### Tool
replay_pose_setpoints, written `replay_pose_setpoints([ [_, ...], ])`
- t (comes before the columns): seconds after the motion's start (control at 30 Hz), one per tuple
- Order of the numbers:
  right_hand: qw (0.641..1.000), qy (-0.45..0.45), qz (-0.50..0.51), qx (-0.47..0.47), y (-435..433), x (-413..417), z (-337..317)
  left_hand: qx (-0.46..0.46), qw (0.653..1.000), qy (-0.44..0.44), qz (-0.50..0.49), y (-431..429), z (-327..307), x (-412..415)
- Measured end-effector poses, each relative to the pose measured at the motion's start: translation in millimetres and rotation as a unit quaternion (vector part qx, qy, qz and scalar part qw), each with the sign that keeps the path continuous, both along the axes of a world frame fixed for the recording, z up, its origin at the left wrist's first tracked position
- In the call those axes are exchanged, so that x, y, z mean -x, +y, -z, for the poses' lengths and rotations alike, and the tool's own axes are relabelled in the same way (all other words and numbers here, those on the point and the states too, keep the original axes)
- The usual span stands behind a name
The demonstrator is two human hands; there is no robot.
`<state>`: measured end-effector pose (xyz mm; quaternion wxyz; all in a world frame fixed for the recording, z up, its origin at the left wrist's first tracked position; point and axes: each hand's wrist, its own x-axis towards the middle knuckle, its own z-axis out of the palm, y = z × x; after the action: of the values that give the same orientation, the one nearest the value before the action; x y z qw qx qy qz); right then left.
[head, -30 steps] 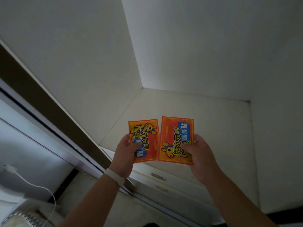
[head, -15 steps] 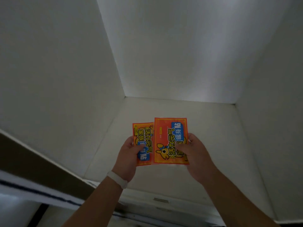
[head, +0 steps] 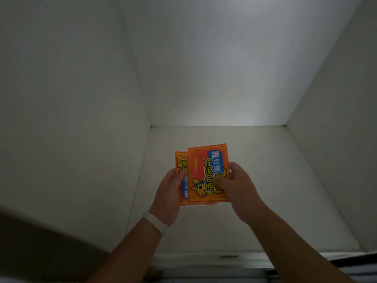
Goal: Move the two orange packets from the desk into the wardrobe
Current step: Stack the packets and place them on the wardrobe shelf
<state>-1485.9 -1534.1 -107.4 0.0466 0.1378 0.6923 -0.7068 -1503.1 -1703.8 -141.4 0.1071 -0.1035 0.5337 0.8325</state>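
Wardrobe [head: 204, 58] interior: plain white walls and a pale floor panel, dimly lit, brightest at the back wall in the upper centre of the frame. Both packets sit at frame centre, held above the floor panel. Right packet [head: 206, 170] overlaps left packet [head: 180, 180], covering most of it. Long axes run near-vertical in frame, print turned sideways. Left hand [head: 168, 193] has its grip clenched on the left packet's edge; right hand [head: 238, 186] pinches the right packet, thumb on its face. White wristband [head: 156, 222] on the left wrist.

Two overlapping orange packets [head: 206, 174] — one per hand, left hand [head: 168, 193], right hand [head: 239, 188] — inside the white wardrobe [head: 224, 68].
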Motion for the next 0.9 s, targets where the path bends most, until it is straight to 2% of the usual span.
replay_pose_setpoints([
  [0.2,1.000,-0.013,0.010,-0.004,3.8,16.0,7.0,-0.002,1.000,0.000,-0.011,5.3,9.3,16.5],
  [0.37,0.999,-0.031,0.012,0.002,11.2,43.7,18.9,0.014,0.999,-0.035,-0.040,8.6,12.1,39.0],
  [0.9,0.996,-0.078,-0.002,0.034,26.7,159.9,48.7,0.165,0.981,-0.087,-0.047,1.3,32.3,164.4],
])
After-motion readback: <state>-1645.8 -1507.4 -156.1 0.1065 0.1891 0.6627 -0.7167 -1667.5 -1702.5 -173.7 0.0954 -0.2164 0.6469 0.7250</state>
